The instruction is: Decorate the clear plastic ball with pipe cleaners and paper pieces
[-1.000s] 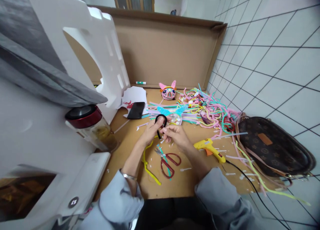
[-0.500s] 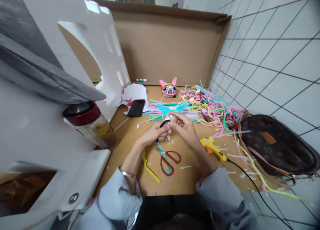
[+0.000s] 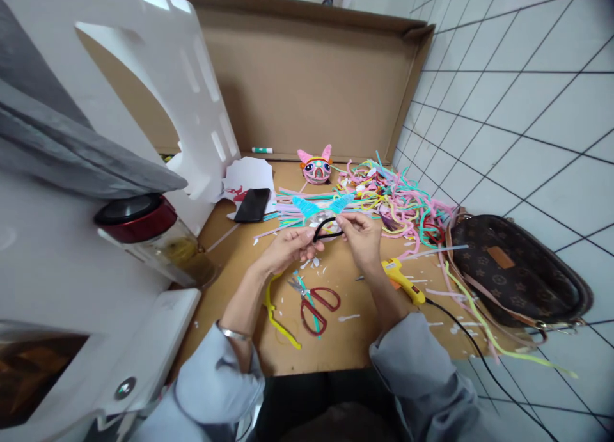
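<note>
A black pipe cleaner [image 3: 328,235], bent into a loop, is held between both hands above the cardboard surface. My left hand [image 3: 286,249] pinches its left end, and my right hand [image 3: 361,237] pinches its right side. Just behind the loop lies a round, pale piece with two blue ears [image 3: 307,207], partly hidden by the loop and fingers. Red-handled scissors [image 3: 319,304] lie open below my hands, across a teal strip. A yellow pipe cleaner [image 3: 283,325] is to their left. Near my right wrist rests a yellow glue gun [image 3: 403,281].
A pink-eared animal face [image 3: 316,169] sits at the back. Tangled pipe cleaners [image 3: 398,202] spread to the right, beside a brown bag [image 3: 513,269]. On the left are a black phone [image 3: 252,205], white paper [image 3: 249,173] and a red-lidded jar [image 3: 158,237].
The hands have moved slightly apart, and the black pipe cleaner now shows as a loop between them. The whole view has shifted a little.
</note>
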Motion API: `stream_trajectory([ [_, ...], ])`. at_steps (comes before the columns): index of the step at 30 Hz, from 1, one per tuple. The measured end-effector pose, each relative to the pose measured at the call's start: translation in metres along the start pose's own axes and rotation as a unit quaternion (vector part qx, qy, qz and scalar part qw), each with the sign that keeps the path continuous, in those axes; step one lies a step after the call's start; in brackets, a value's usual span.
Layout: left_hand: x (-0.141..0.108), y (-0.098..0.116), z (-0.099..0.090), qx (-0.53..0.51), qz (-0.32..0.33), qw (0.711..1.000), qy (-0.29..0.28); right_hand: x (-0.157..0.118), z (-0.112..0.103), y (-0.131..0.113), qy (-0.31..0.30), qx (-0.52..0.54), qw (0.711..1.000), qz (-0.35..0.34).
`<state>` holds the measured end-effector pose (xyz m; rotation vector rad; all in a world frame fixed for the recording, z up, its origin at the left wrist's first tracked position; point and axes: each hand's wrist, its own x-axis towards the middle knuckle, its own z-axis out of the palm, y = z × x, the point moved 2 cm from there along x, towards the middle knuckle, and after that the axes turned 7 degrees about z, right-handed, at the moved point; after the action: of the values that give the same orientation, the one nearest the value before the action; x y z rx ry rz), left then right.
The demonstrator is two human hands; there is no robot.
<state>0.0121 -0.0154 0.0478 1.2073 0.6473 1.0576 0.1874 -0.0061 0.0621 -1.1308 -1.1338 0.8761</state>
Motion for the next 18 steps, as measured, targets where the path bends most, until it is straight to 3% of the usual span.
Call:
stream_trajectory([
  [7, 0.002, 0.004, -0.002, -0.039, -0.017, 0.998, 0.04, -0.005, -0.001, -0.006, 0.022, -0.041, 0.996, -0.075],
  [12, 0.002, 0.005, -0.001, -0.003, 0.016, 0.998, 0.063, -0.009, -0.002, -0.012, 0.028, -0.089, 0.985, -0.143],
  [18, 0.003, 0.004, 0.0, 0.047, 0.026, 0.993, 0.103, -0.008, 0.001, -0.006, 0.013, -0.048, 0.997, -0.056],
])
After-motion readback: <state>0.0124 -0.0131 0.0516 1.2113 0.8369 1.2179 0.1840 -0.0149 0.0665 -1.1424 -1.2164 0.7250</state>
